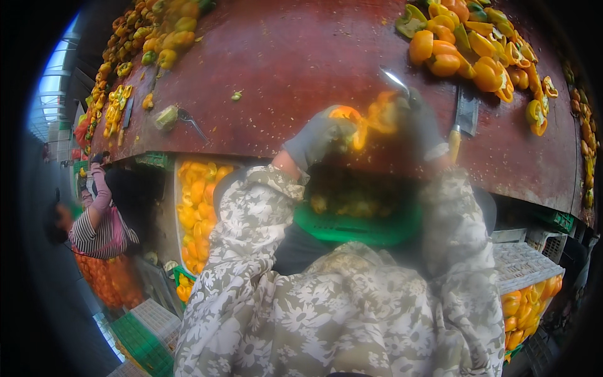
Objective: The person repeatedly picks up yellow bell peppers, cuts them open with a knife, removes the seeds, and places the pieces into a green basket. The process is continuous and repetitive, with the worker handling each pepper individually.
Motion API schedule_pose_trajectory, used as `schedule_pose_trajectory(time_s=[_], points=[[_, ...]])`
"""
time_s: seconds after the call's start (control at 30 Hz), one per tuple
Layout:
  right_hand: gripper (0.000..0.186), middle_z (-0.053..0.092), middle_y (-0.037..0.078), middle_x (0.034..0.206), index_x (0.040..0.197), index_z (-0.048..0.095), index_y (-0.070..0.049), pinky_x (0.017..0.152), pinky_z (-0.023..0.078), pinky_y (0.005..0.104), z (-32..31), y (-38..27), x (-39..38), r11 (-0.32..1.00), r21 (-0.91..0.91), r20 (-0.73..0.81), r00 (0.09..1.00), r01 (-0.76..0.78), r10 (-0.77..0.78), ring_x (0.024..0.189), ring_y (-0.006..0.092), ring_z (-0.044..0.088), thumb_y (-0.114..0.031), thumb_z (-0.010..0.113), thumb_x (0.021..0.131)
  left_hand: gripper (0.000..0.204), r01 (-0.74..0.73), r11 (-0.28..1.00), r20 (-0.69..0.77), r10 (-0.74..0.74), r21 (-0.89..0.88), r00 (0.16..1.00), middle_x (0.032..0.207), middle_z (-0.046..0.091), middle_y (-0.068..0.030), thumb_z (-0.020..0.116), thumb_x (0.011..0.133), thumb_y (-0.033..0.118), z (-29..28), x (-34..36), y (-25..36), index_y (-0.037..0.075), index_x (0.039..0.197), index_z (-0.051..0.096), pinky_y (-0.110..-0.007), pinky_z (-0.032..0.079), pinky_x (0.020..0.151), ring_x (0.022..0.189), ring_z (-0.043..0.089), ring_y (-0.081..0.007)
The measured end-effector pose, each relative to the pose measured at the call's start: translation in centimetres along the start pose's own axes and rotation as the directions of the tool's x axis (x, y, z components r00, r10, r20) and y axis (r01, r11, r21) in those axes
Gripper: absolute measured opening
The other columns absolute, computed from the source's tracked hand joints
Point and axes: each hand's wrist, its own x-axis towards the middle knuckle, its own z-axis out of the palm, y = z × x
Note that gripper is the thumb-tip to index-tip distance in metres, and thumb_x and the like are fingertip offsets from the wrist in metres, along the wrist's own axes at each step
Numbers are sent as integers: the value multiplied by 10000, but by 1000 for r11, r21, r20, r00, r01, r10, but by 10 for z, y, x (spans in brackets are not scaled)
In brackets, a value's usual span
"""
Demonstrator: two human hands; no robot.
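Observation:
My gloved left hand (317, 135) holds a cut orange pepper piece (358, 135) over the red worktop (289, 63). My gloved right hand (421, 125) is closed on a small shiny metal blade (394, 78), beside another blurred pepper piece (384, 110); whether it grips that piece too is unclear. Just right of that hand lies a cleaver (466, 108) with a wooden handle. Below both hands is a green basket (355, 229) with dim scraps inside. The middle of the view is hazy.
Pepper heaps lie at upper right (487, 72) and upper left (163, 38). A small tool (195, 125) lies on the worktop. Crates of peppers stand at left (198, 207) and right (527, 308). A co-worker (103, 232) in stripes works at the left.

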Motion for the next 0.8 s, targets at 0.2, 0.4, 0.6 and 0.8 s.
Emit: schedule_pose_trajectory(time_s=[0.2,0.4,0.6,0.8], points=[[260,630,193,1043,1186,560,-50,708,516,521,-30,-56,-8,963,-58,-141,953,263,-269,796,418,655,-180,540,962,330,-51,748,-38,35,-662,999,1174,633,-95,584,1008,264,0,11,-23,57,1265,574,-341,562,844,1021,642,-219],[183,580,163,698,1117,504,-42,489,495,422,-9,-56,-68,963,-9,24,963,268,-268,578,324,601,-157,559,986,335,-312,779,-250,205,-544,946,1226,591,-107,566,1028,255,37,31,-31,63,1298,512,-331,545,915,1100,613,-219],[267,569,66,722,1156,505,-57,438,481,338,3,-67,-89,784,445,450,865,-433,222,525,187,578,-302,458,1061,319,-359,899,-612,141,-250,778,1191,550,-70,567,1031,278,72,32,-38,104,1286,487,-303,507,896,1049,569,-167],[332,548,52,753,1192,508,-48,421,483,289,-15,-116,-82,461,525,613,694,-716,379,516,129,562,-342,402,1076,356,-442,855,-616,200,-271,762,1223,546,-88,585,1026,301,81,26,-33,112,1305,470,-324,483,941,1094,543,-181]])
